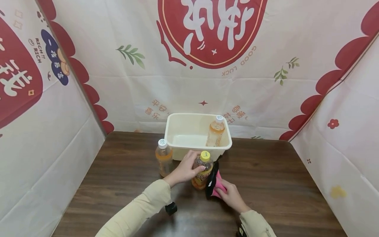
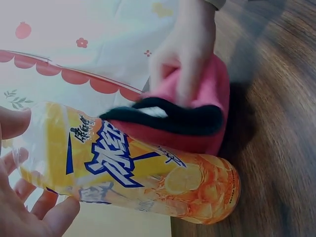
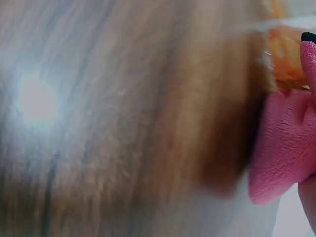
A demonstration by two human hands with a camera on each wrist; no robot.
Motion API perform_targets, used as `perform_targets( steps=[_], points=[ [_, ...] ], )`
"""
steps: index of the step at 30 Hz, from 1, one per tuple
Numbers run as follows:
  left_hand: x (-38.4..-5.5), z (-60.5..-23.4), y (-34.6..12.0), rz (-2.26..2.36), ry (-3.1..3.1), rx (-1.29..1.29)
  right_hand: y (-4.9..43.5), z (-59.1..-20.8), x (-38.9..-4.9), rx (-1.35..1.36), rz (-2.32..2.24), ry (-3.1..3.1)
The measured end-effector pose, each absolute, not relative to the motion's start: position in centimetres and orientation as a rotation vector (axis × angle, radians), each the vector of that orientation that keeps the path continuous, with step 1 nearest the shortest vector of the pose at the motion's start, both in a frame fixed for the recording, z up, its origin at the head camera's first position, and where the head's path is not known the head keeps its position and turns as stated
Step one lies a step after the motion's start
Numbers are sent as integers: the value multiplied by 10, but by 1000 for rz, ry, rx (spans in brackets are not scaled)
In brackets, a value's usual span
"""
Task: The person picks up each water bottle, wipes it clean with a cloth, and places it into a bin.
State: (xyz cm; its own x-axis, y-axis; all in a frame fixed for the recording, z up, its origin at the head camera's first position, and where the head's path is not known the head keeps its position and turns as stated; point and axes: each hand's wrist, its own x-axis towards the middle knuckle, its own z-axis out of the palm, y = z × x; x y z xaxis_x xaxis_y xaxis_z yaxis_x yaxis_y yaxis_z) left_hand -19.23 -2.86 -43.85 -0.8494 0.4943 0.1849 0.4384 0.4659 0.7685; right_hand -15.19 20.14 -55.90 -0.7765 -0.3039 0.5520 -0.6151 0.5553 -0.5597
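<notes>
My left hand (image 1: 185, 168) grips a yellow-capped iced tea bottle (image 1: 200, 177) round its upper part, and the bottle stands upright on the table. In the left wrist view the bottle's yellow and orange label (image 2: 123, 158) shows lemon and ice pictures. My right hand (image 1: 232, 196) pinches a bunched pink cloth (image 1: 218, 184) with a black edge, held against the bottle's right side. The right wrist view has the fuzzy pink cloth (image 3: 284, 143) at its right edge, next to the bottle's orange base (image 3: 289, 59).
Behind the bottle stands a cream plastic bin (image 1: 189, 146); inside it, at the right, is a white-capped bottle (image 1: 215, 133). Another white-capped bottle (image 1: 164, 161) with an orange band stands left of my left hand. A brown wooden table (image 1: 281, 191) lies beneath, with printed cloth walls (image 1: 118, 92) around it.
</notes>
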Motion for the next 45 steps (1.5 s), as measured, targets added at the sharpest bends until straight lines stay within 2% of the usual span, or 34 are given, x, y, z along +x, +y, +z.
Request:
perform_targets(
  steps=[9,13,21,36,41,45],
  points=[
    [-193,-444,-31,1358,2635,843,257,-522,-148,524,730,-2339],
    [-193,-444,-31,1374,2628,846,271,-524,-143,472,597,-2511],
    [-193,-442,-29,1373,2610,833,267,-548,-137,481,513,-2801],
    [-193,-441,-27,1363,2599,846,289,-554,-155,335,478,-3151],
    [-194,-441,-28,1349,2602,831,291,-546,-159,389,520,-3161],
    [-193,-441,-29,1360,2607,839,288,-523,-168,422,523,-3140]
  ],
)
